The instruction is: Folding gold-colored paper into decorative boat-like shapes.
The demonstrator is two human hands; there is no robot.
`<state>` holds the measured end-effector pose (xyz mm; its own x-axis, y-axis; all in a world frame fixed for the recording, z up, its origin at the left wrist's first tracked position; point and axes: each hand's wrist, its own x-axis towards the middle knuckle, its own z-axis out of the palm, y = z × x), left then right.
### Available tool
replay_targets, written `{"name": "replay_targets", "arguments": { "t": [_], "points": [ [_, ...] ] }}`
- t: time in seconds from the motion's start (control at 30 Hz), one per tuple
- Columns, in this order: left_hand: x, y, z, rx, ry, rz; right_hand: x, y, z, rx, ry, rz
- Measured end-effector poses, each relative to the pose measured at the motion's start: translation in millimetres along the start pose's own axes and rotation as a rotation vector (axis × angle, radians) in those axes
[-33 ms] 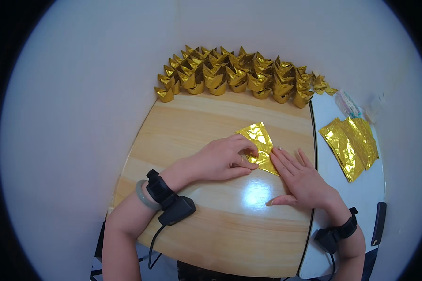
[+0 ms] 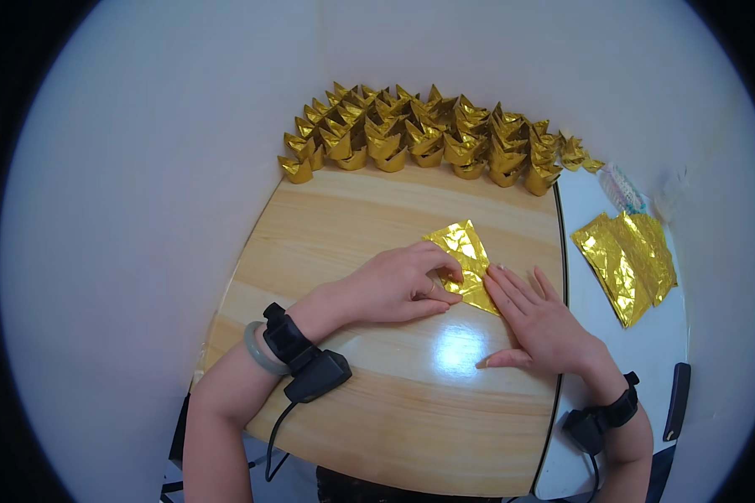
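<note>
A creased sheet of shiny gold foil paper (image 2: 468,243) lies at an angle on the wooden tabletop, with part of it covered by my hands. My left hand (image 2: 407,281) is over its left side, closed with the fingers curled in against the foil; what lies under the fingertips is partly hidden. Along the sheet's right edge, my right hand (image 2: 541,327) rests with fingers stretched out, thumb apart, fingertips touching the foil.
Rows of folded gold foil ingots (image 2: 386,138) stand nested along the table's far edge. On the white surface to the right lie more gold foil sheets (image 2: 625,260), a clear plastic wrapper (image 2: 622,189) and a dark strip-shaped object (image 2: 678,401). Cables hang from both wrist devices.
</note>
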<state>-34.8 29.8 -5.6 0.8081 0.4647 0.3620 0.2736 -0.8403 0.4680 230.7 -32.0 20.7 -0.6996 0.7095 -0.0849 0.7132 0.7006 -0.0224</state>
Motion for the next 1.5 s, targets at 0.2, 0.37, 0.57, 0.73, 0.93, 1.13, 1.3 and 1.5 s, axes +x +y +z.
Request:
{"name": "replay_targets", "arguments": {
  "t": [0.2,0.37,0.57,0.73,0.93,1.13,1.3,1.5],
  "points": [
    [-3.7,-6.4,-0.9,0.064,0.061,0.017,-4.9,3.8,1.3,0.001,0.022,0.006],
    [-8.1,-4.5,-2.9,0.309,0.096,-0.106,-0.7,-11.5,-13.0,-0.048,-0.041,-0.118],
    [0.7,7.2,3.3,0.365,-0.035,-0.173,0.6,-42.0,-4.8,0.237,-0.008,-0.250],
    [-2.3,0.3,7.2,0.259,-0.126,-0.199,2.6,-7.1,-16.8,0.448,-0.114,-0.200],
    [-2.0,-3.5,2.9,0.257,-0.188,-0.162,-4.9,27.0,-19.9,0.316,0.182,-0.035],
    [-3.7,-8.0,1.3,0.202,-0.146,-0.088,-5.4,45.1,-8.1,0.476,0.251,-0.141],
    [0.1,-3.2,0.8,-0.096,-0.069,-0.015,-4.5,41.8,-4.5,0.727,0.216,-0.111],
    [3.5,2.5,4.3,-0.180,-0.002,-0.049,9.9,6.1,-7.4,0.668,0.220,0.362]
  ]
}}
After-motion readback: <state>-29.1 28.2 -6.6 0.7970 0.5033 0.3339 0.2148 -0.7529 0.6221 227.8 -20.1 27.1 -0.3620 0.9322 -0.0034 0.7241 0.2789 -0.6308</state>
